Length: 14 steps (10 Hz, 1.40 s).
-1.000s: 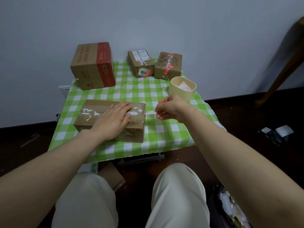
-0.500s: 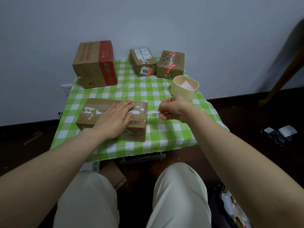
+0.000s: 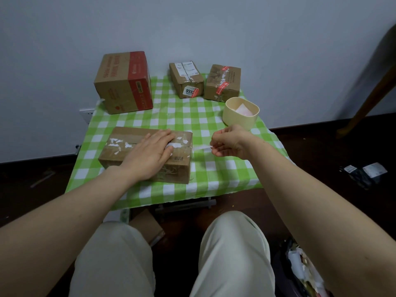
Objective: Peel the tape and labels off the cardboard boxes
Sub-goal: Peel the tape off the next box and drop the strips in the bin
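Observation:
A flat cardboard box (image 3: pixel 120 151) with torn white label scraps lies near the front of the green checked table (image 3: pixel 192 123). My left hand (image 3: pixel 150 153) presses flat on its top. A strip of clear tape (image 3: pixel 201 147) stretches from the box's right edge to my right hand (image 3: pixel 229 143), which pinches its free end a little to the right of the box. Three more boxes stand at the back: a large one with a red band (image 3: pixel 124 82), a small one with a white label (image 3: pixel 186 79), and one with red stickers (image 3: pixel 222 82).
A cream tub (image 3: pixel 240 116) holding pink-white scraps sits at the table's right, just behind my right hand. The wall is right behind the boxes. My knees are below the table's front edge. Dark floor on the right holds litter (image 3: pixel 364 172).
My right hand has pulled a little farther right, drawing the tape strip longer off the box. My left hand keeps pressing on the box.

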Each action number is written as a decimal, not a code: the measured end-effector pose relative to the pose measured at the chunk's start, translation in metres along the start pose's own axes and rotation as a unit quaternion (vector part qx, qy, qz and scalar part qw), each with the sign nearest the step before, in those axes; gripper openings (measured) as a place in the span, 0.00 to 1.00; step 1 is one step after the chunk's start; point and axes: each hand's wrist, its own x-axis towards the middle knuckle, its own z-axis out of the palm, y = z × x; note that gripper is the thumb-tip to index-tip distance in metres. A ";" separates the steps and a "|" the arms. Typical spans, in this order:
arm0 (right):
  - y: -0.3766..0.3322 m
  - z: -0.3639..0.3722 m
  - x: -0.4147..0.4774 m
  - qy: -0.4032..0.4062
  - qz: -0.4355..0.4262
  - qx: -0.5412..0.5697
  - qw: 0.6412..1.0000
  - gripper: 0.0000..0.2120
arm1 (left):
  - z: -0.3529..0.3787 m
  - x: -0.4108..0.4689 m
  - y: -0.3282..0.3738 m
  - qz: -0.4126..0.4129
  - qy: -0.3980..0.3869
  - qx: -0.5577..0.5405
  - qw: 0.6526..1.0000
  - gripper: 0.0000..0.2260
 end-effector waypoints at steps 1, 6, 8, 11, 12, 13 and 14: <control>0.000 -0.001 -0.001 -0.003 0.001 -0.001 1.000 0.03 | 0.000 0.000 0.000 0.001 0.000 0.001 1.000 0.22; 0.010 -0.003 -0.002 -0.003 0.004 -0.002 1.000 0.06 | -0.001 0.000 0.000 -0.001 -0.005 0.005 1.000 0.22; 0.013 -0.004 -0.002 0.000 0.009 0.002 1.000 0.05 | -0.002 0.000 0.001 -0.001 -0.003 0.003 1.000 0.22; 0.016 -0.006 -0.002 -0.002 0.010 0.000 1.000 0.04 | -0.003 -0.002 0.003 -0.003 -0.004 0.008 1.000 0.22; 0.017 -0.006 -0.001 -0.001 0.010 -0.001 1.000 0.04 | -0.003 -0.002 0.002 -0.004 -0.004 0.007 1.000 0.22; 0.018 -0.005 -0.001 0.002 0.012 -0.003 1.000 0.03 | -0.002 -0.001 0.002 -0.004 -0.004 0.005 1.000 0.22; 0.019 -0.005 0.000 0.000 0.014 -0.007 1.000 0.03 | -0.002 -0.001 0.002 -0.003 -0.005 0.003 1.000 0.22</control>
